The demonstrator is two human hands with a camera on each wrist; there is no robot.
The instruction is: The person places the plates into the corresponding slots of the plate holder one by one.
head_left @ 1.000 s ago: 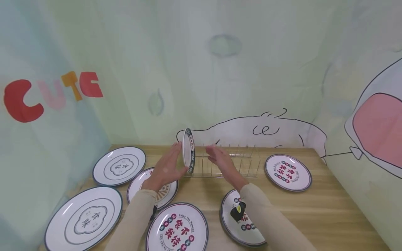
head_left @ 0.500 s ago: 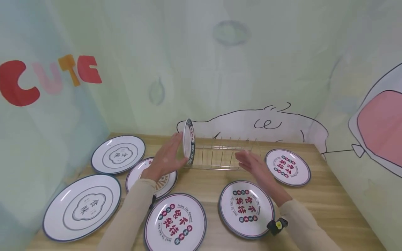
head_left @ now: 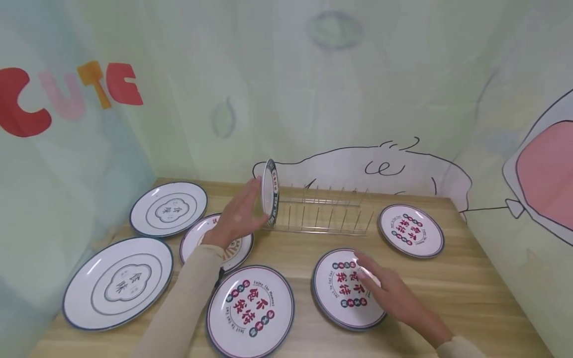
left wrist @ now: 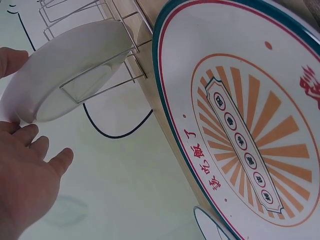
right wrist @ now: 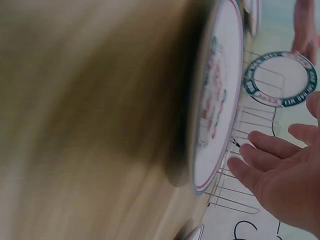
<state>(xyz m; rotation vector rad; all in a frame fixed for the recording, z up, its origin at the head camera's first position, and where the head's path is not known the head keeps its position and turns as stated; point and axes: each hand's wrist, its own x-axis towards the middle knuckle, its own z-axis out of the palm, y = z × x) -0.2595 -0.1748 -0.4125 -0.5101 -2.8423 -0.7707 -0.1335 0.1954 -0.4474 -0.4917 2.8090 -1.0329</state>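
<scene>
Holding a lettered plate (head_left: 270, 194), one wall (head_left: 85, 149) reading “CUTE”

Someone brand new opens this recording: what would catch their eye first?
Likely the white plate standing upright at the left end of the wire rack, held at its rim by the left hand. Next come the printed plates lying flat across the wooden table, with the right hand at one near the front. On the backdrop's left side, bold CUTE lettering stands out.

Pale green walls (head_left: 277, 89) (one lettered "CUTE") border a wood-grain tabletop (head_left: 470, 288).
</scene>
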